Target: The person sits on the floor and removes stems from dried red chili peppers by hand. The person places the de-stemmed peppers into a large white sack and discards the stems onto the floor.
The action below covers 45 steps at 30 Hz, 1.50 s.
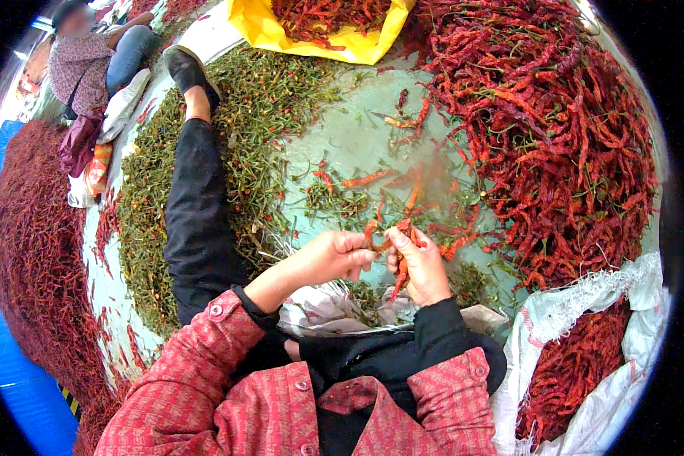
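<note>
My right hand (420,265) is closed around several dried red chili peppers (400,275), whose wrinkled ends stick out above and below the fingers. Just to its left, the thumb and forefinger of my left hand (339,256) pinch a curled orange-red chili pepper (370,229) that reaches toward the right hand. Beyond both hands, loose chili peppers (369,178) and green stems (333,200) lie scattered on the pale green floor sheet (347,128). Part of this patch looks blurred.
A large heap of red chilies (547,125) rises at right. Below it stands an open white woven sack (527,342) of chilies. Green stems (256,119) spread around my outstretched leg (196,211). A yellow bag (347,48) holds chilies ahead. Another person (85,68) sits beyond a darker chili pile (34,245).
</note>
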Tool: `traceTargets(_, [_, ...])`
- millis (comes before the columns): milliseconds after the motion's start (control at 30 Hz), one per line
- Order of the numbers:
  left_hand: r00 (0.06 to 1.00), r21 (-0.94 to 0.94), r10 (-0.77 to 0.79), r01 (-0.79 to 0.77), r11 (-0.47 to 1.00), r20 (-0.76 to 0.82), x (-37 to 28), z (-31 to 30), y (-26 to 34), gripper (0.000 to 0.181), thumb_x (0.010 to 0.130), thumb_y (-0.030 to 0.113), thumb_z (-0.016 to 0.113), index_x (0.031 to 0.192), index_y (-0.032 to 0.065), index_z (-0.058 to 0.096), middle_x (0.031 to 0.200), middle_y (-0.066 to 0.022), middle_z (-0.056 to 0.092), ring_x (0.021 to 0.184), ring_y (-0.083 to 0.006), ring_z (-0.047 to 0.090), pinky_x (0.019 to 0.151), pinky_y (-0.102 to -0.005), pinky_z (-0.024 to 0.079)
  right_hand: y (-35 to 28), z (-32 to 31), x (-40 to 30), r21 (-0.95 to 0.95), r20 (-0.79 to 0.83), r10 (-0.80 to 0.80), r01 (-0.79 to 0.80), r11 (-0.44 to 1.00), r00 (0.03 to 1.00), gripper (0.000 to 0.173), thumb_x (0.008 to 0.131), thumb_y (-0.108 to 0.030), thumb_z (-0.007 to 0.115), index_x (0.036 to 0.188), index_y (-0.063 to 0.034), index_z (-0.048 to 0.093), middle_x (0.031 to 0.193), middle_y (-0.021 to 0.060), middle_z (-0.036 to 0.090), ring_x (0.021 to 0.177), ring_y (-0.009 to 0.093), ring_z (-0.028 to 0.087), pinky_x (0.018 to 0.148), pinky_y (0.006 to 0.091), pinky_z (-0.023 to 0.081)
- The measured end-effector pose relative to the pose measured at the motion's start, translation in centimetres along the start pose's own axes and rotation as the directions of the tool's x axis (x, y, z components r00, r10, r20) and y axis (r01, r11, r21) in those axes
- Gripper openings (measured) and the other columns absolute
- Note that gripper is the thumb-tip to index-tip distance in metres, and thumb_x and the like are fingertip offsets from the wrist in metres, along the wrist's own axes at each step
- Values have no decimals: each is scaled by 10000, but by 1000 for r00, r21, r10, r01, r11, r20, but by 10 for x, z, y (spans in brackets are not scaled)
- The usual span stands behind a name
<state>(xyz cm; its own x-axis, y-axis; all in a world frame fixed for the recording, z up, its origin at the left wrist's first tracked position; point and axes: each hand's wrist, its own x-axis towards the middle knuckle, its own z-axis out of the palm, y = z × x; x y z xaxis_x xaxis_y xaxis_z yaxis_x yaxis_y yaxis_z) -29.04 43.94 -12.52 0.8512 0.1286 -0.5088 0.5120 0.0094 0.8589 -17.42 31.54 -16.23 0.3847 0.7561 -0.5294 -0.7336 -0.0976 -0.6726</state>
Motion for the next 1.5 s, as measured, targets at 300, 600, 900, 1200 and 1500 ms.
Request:
traceTargets(300, [982, 167, -4, 36, 985, -189, 10, -20, -13, 227, 867, 185, 461, 1010, 39, 561, 729, -19, 594, 502, -81, 509, 520, -235, 446, -6, -7, 5, 34, 17, -131, 130, 991, 991, 132, 786, -134, 593, 886, -71, 535, 733, -3, 568, 600, 86, 518, 513, 198, 396])
traceTargets(600, [992, 173, -114, 104, 979, 53, 14, -8, -9, 227, 848, 235, 503, 967, 51, 561, 688, -26, 564, 586, -110, 510, 562, -255, 441, -2, 3, -4, -143, -74, -187, 175, 974, 980, 162, 768, -139, 629, 890, -55, 562, 727, -43, 546, 589, 41, 468, 523, 184, 374])
traceTargets(900, [991, 437, 128, -128, 890, 31, 45, -22, 14, 196, 842, 190, 494, 940, 35, 561, 640, -30, 570, 529, -104, 515, 535, -253, 449, -12, -3, 4, 16, -286, -301, 318, 948, 910, 137, 792, -158, 605, 865, -57, 548, 686, -13, 533, 586, 74, 490, 512, 210, 382])
traceTargets(1200, [996, -186, -13, -4, 983, -93, 39, -3, -5, 249, 891, 269, 428, 842, 59, 552, 577, 32, 521, 484, -41, 438, 462, -189, 378, -8, 5, 0, -285, -205, -554, 493, 822, 807, 121, 794, -158, 591, 839, -61, 535, 687, -16, 518, 579, 69, 470, 526, 206, 373])
traceTargets(1500, [884, 701, 239, -464, 542, 401, 12, 8, 2, 266, 751, 115, 512, 1014, 146, 505, 742, -94, 537, 658, -277, 572, 543, -376, 474, -19, -9, -1, 268, -243, -280, 342, 901, 929, 146, 815, -202, 574, 826, -67, 519, 702, 13, 536, 623, 114, 512, 546, 232, 423])
